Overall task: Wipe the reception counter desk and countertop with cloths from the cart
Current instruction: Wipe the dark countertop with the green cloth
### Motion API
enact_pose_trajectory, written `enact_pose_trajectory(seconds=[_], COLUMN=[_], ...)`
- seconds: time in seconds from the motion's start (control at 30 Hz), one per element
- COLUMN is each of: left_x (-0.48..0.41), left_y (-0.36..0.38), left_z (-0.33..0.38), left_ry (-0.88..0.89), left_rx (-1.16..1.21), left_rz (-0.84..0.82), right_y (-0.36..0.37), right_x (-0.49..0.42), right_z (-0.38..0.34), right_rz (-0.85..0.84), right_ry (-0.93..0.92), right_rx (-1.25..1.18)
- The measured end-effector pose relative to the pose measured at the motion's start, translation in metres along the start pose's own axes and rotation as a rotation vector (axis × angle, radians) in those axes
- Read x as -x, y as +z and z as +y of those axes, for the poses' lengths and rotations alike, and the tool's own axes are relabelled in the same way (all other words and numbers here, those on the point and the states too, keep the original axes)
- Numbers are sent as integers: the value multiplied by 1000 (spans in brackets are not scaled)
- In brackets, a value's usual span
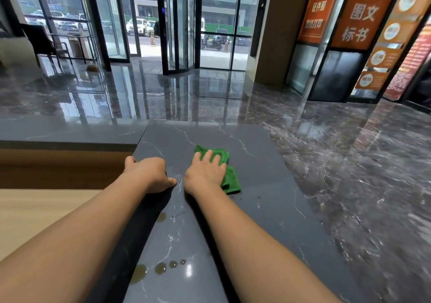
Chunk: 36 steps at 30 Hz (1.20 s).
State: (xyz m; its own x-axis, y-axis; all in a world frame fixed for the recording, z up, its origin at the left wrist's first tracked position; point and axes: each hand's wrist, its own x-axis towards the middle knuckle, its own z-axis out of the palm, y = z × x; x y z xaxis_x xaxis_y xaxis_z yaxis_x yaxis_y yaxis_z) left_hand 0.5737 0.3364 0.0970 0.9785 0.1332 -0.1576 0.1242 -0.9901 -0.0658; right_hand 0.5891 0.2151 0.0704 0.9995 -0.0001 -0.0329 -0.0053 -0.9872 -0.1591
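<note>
Cloth (229,179), green and crumpled, lies near the far end of the countertop (268,186) under the flat, spread-fingered right hand (205,172), while the left hand (149,172) curls over the countertop's left edge, gripping it.

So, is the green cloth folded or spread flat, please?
Folded: the green cloth lies bunched in doubled layers on the countertop under the right hand.
</note>
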Motion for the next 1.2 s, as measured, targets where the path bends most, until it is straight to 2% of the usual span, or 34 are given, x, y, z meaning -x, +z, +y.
enact_pose_trajectory(seconds=[0.07, 0.17, 0.33, 0.43, 0.6, 0.7, 0.87, 0.97, 1.07, 1.2], left_x=[-1, -3, -4, -3, -3, 0, 19, 34, 50, 77], left_y=[-1, -2, -9, -11, -8, -3, 9, 3, -3, 0], left_z=[2, 4, 9, 8, 7, 1, -12, -20, -28, -37], left_ry=[-19, -44, -39, -25, 7, 27, 103, 190, 236, 272], left_rx=[-12, -24, -42, -51, -32, 13, 195, 266, 314, 254], left_rz=[-13, -40, -86, -103, -88, -47, 54, 50, -18, -93], right_y=[-3, -4, -5, -10, -27, -32, -22, -14, -6, 6], right_x=[4, 1, -9, -15, -8, -1, 9, 23, 43, 71], right_z=[-6, 9, 54, 90, 158, 174, 132, 92, 50, 2], right_rz=[-20, 78, 69, 97, 76, 68, 60, 69, 48, 31], right_ry=[-86, -219, -330, -251, -13, 114, 275, 302, 238, 57], right_rx=[62, 160, 44, 26, 23, -7, -8, -22, -25, -4])
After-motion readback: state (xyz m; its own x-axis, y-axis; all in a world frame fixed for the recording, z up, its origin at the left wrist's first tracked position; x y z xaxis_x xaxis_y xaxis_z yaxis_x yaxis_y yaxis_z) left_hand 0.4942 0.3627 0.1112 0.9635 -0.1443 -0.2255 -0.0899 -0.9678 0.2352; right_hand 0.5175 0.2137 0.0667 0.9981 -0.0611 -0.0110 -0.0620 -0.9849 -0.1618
